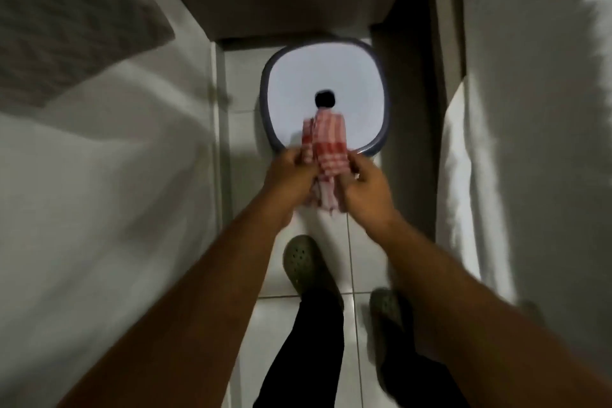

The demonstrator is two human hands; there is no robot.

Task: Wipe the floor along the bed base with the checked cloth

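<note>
In the narrow aisle between bed (99, 175) and a draped white sheet (480, 192): cloth (328, 156) held up in the air, bunched into a loose roll, well clear of the floor (331, 255). Left hand (291, 179) closed around its left edge, fingers curled in; right hand (367, 189) pinching the right side between thumb and fingers. Cloth hanging over the near rim of a white tub (328, 96) with a grey rim and a dark spot at its centre; whether wet or dry, impossible to tell through the blur. Standing upright, green clogs (299, 262) planted on the tiles. Wiping apparently not begun: no cloth on the floor, no crouch toward the bed base (218, 149). Probably a wringing or folding step at the tub. Left to do, by this reading: lowering to the tiles, pressing the cloth down, running it along the base at left
</note>
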